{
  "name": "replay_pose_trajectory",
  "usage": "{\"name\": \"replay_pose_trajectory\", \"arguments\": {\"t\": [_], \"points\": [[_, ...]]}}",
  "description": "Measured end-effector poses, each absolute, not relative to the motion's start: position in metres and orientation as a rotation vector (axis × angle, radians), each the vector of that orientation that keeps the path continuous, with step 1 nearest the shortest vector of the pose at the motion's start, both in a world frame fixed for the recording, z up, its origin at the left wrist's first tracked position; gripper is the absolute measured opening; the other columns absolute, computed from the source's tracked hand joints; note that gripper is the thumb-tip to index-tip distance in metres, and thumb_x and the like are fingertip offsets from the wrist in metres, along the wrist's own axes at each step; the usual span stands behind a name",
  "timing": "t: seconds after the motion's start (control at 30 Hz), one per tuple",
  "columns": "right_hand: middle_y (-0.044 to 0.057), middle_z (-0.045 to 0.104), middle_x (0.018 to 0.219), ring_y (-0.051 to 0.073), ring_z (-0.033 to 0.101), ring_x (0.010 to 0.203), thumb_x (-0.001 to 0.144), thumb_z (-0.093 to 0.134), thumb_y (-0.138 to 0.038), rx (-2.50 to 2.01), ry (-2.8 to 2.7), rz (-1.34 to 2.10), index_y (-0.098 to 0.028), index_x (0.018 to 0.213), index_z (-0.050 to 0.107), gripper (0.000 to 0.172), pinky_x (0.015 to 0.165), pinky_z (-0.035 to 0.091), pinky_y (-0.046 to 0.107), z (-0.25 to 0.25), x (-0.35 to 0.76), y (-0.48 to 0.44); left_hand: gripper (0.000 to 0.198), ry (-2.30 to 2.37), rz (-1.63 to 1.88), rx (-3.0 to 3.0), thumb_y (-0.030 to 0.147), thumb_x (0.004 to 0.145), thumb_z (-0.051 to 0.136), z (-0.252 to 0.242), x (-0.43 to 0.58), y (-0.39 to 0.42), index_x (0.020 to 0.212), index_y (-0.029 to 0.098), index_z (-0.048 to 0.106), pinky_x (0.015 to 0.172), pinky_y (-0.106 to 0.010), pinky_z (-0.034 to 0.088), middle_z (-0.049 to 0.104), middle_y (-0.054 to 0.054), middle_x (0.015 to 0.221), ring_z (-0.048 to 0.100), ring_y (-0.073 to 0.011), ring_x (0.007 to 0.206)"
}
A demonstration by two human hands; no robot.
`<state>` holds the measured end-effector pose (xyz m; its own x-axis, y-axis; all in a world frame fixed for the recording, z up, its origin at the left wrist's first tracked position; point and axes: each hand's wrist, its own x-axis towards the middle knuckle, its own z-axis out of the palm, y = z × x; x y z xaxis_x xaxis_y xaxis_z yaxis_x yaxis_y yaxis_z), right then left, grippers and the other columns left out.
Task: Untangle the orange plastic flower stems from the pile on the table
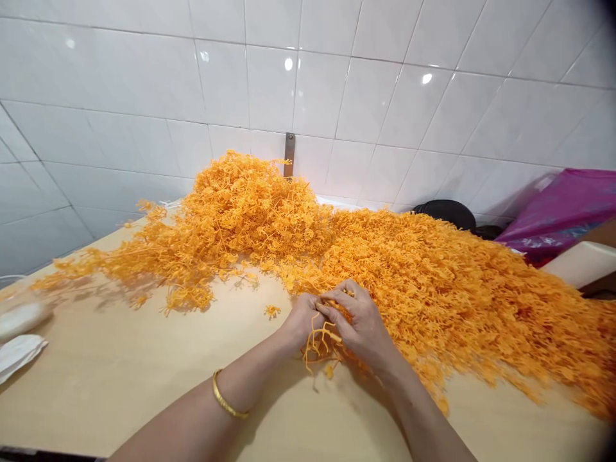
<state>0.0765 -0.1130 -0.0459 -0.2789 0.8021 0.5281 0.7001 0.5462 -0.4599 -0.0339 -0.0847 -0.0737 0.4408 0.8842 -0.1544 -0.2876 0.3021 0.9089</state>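
Your left hand [302, 319] and right hand [359, 324] meet at the near edge of the orange pile [409, 276], fingers closed together, pinching a small orange sprig [320, 343] whose strands dangle just above the table [120, 372]. A gold bangle [226, 403] circles your left wrist. Beyond the pile, against the tiled wall [337, 96], lies a magenta bag [563, 208].

Glossy white wall tiles [366, 96]; matt pale wooden tabletop [120, 378], orange sprigs [433, 282] probably plastic, shiny gold bangle [226, 402]
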Motion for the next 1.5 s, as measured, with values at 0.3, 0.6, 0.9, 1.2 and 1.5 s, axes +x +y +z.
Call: {"name": "replay_pose_trajectory", "arguments": {"t": [0.3, 0.6, 0.9, 1.2, 1.5], "points": [[0.002, 0.042, 0.074, 0.014, 0.042, 0.069, 0.080, 0.040, -0.018, -1.142, -1.714, 0.054, -0.019, 0.071, 0.040, 0.009, 0.063, 0.036, 0.028, -0.057, 0.080, -0.107, 0.025, 0.898, 0.807, 1.288, 0.013, 0.055, 0.054, -0.070, -0.036, -0.083, 0.041, 0.016, 0.033, 0.040, -0.021, 0.016, 0.028, 0.006, 0.040, 0.025, -0.0033, 0.038], [0.001, 0.050, 0.069, 0.013, 0.047, 0.064, 0.081, 0.040, -0.020, -1.266, -1.628, -0.004, -0.020, 0.076, 0.042, 0.005, 0.058, 0.036, 0.026, -0.063, 0.077, -0.108, 0.027, 0.841, 0.801, 1.319, 0.017, 0.058, 0.055, -0.071, -0.035, -0.086, 0.042, 0.016, 0.032, 0.039, -0.021, 0.015, 0.027, 0.006, 0.040, 0.026, -0.0039, 0.038], [-0.002, 0.041, 0.070, 0.009, 0.044, 0.054, 0.080, 0.044, -0.034, -1.061, -0.854, -0.077, -0.020, 0.085, 0.038, 0.015, 0.053, 0.038, 0.025, -0.025, 0.119, -0.099, 0.028, 0.888, 0.873, 1.242, 0.022, 0.059, 0.056, -0.078, -0.037, -0.088, 0.043, 0.017, 0.034, 0.038, -0.020, 0.017, 0.029, 0.006, 0.038, 0.027, -0.0042, 0.035], [0.003, 0.046, 0.069, 0.016, 0.044, 0.067, 0.080, 0.042, -0.043, -1.442, -1.141, -0.080, -0.018, 0.076, 0.053, 0.028, 0.059, 0.036, 0.029, -0.051, 0.136, -0.086, 0.028, 0.790, 0.903, 1.212, 0.031, 0.060, 0.060, -0.078, -0.038, -0.080, 0.046, 0.015, 0.041, 0.038, -0.019, 0.023, 0.034, 0.004, 0.041, 0.032, -0.0051, 0.037], [0.010, 0.047, 0.111, 0.022, 0.040, 0.106, 0.082, 0.042, -0.034, -1.391, -1.553, -0.159, -0.021, 0.104, 0.057, 0.029, 0.090, 0.028, 0.041, -0.043, 0.127, -0.090, 0.025, 0.821, 0.874, 1.362, 0.031, 0.065, 0.055, -0.083, -0.035, -0.081, 0.049, 0.014, 0.046, 0.042, -0.021, 0.020, 0.035, 0.003, 0.045, 0.031, -0.0059, 0.041]]}}
